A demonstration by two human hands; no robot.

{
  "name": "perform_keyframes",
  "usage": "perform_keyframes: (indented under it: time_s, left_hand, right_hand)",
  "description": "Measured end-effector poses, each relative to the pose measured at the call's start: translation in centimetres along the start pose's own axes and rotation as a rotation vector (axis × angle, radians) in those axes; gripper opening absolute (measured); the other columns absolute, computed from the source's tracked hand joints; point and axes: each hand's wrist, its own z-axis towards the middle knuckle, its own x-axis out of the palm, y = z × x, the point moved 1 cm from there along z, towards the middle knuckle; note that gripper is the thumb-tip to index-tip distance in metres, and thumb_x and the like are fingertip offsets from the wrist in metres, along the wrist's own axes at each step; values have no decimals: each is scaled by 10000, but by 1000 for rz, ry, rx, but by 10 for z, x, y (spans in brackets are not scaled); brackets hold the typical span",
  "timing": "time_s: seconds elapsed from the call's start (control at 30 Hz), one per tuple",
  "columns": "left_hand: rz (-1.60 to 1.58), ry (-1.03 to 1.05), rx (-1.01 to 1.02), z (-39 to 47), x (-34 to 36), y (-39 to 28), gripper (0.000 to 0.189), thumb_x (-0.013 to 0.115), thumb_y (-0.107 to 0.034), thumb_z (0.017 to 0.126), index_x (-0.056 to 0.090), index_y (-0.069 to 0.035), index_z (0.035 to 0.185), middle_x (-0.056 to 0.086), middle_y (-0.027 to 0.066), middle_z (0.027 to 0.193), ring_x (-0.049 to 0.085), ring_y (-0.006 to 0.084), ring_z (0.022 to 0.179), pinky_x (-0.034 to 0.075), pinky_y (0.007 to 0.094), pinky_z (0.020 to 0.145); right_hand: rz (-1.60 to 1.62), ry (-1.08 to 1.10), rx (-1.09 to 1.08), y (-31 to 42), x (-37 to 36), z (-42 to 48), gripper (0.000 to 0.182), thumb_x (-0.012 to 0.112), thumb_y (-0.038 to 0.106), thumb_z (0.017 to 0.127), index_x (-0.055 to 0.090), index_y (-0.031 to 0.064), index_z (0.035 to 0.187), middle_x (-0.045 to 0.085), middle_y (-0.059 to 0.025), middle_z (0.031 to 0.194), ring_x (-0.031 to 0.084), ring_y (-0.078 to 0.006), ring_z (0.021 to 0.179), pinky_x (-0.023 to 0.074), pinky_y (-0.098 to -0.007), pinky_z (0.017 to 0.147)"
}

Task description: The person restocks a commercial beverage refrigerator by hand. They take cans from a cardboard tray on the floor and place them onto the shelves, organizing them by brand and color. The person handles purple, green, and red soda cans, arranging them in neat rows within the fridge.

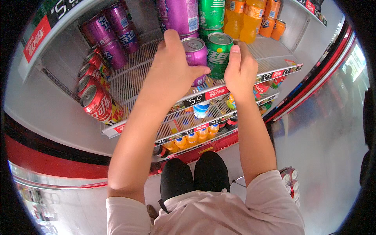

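My left hand [173,69] is round the left side of a purple drink can [194,55], its thumb across the can's front. Beside it, touching or nearly so, a green Sprite can [218,54] stands upright, with my right hand [242,69] against its right side, thumb raised. Both cans are at the front of a white wire shelf [141,70] in a drinks cooler. Behind them rise stacked purple cans [180,14] and green cans [211,13]. My right hand's fingers are largely hidden.
Red Coca-Cola cans [101,102] and stacked purple cans [113,50] line the shelf's left side. Orange bottles [252,17] and orange cans [277,29] stand right. A price rail [216,93] edges the shelf; lower shelves hold orange bottles [192,138]. Packed cans [293,185] lie at lower right.
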Motion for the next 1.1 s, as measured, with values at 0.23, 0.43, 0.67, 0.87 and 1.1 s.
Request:
perform_keyframes:
  time_s: [0.23,0.43,0.67,0.87,1.1]
  left_hand:
    - [-228,-473,-68,98,-77,38,621,661,-327,967,508,12,1465,649,184,1353,629,326,1180,478,428,1043]
    - [219,-675,-374,208,-11,211,892,842,-357,744,457,151,1367,553,377,1365,600,424,1281,501,467,1084]
    - [214,-692,-684,213,22,182,657,713,-264,894,442,58,1399,607,300,1311,631,434,1213,523,513,1027]
    - [105,-783,-881,195,23,182,479,617,-218,980,480,-21,1394,630,248,1308,640,427,1199,550,537,954]
    - [377,-718,-818,212,44,231,424,596,-178,998,485,-90,1397,640,230,1308,644,408,1205,567,528,936]
  right_hand:
    - [61,-28,15,13,2,-2,349,510,301,1023,613,-23,945,647,-294,872,613,-523,831,466,-559,729]
    - [30,-2,11,5,1,-2,413,481,364,1040,620,-15,952,639,-275,861,607,-516,828,458,-559,724]
    - [7,-35,1,-4,-2,-1,451,474,405,1051,624,-9,959,642,-263,846,611,-503,819,461,-560,719]
    - [20,-6,51,-1,-2,-4,435,514,397,1035,635,-11,949,655,-264,858,624,-494,824,478,-551,731]
    - [-21,-15,43,-1,1,-1,428,552,390,1015,662,-19,957,664,-268,862,640,-492,836,488,-544,727]
